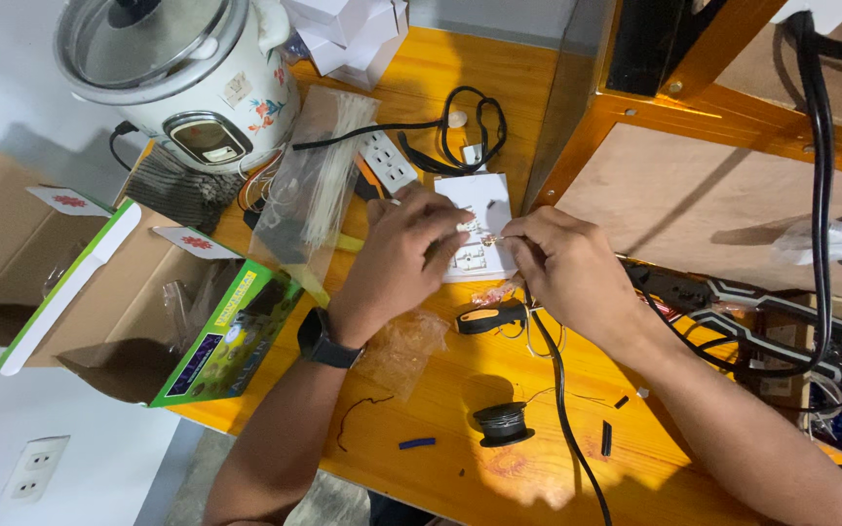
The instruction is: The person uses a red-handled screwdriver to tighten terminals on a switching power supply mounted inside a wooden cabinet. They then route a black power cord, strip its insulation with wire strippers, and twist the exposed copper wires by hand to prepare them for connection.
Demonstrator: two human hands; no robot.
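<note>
A white square socket plate [480, 205] lies back side up on the orange wooden table [440, 88]. My left hand [403, 255] rests on its left edge, fingers closed around it. With pinched fingers, my right hand [562, 263] holds a thin wire [492, 239] against the small terminals at the plate's middle. A black watch [322, 339] is on my left wrist. Below the hands lies a black and orange hand tool [491, 317], and a black cable [562, 399] runs from under my right hand toward me.
A white rice cooker [182, 73] stands at the back left, beside a clear bag of cable ties [319, 170] and a white socket [389, 161]. An open cardboard box [138, 302] hangs off the left edge. A spool of wire [503, 423] and cut insulation bits lie near me. A wooden frame [713, 146] rises at right.
</note>
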